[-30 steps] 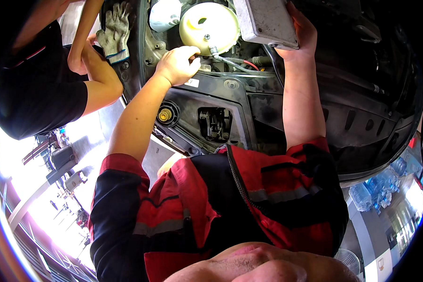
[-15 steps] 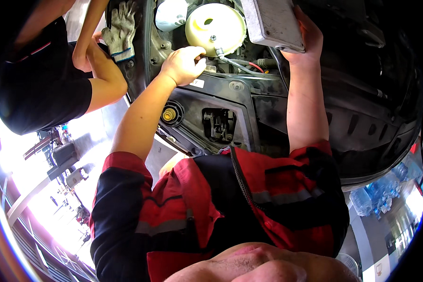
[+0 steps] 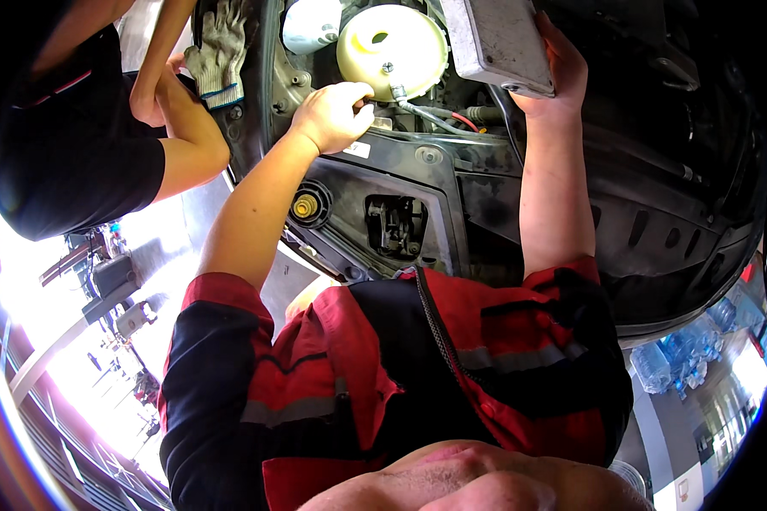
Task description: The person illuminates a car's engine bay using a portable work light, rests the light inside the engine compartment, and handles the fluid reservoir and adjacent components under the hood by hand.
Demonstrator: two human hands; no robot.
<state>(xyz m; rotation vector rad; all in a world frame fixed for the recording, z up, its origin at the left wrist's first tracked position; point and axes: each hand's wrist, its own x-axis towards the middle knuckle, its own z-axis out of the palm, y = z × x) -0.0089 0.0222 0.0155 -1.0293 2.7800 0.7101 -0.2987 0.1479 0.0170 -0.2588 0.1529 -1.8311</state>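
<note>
My right hand [image 3: 561,72] grips a flat grey metal box [image 3: 498,47] by its right side, holding it up over the engine bay. Curled in a pinch, the fingers of my left hand [image 3: 336,117] are at the lower left edge of a round cream plastic tank [image 3: 400,64]. Whatever those fingers pinch, if anything, is hidden. A grey hose [image 3: 435,119] runs from a fitting on the tank toward the lower right. Just left of the tank is a white rounded container [image 3: 308,27].
A black panel [image 3: 341,230] with a rectangular opening lies nearest me. A grey work glove [image 3: 220,55] rests on the left edge of the bay. At far left stands another person, forearms [image 3: 183,136] bent. Blue-tinted plastic bottles [image 3: 682,349] are on the floor at right.
</note>
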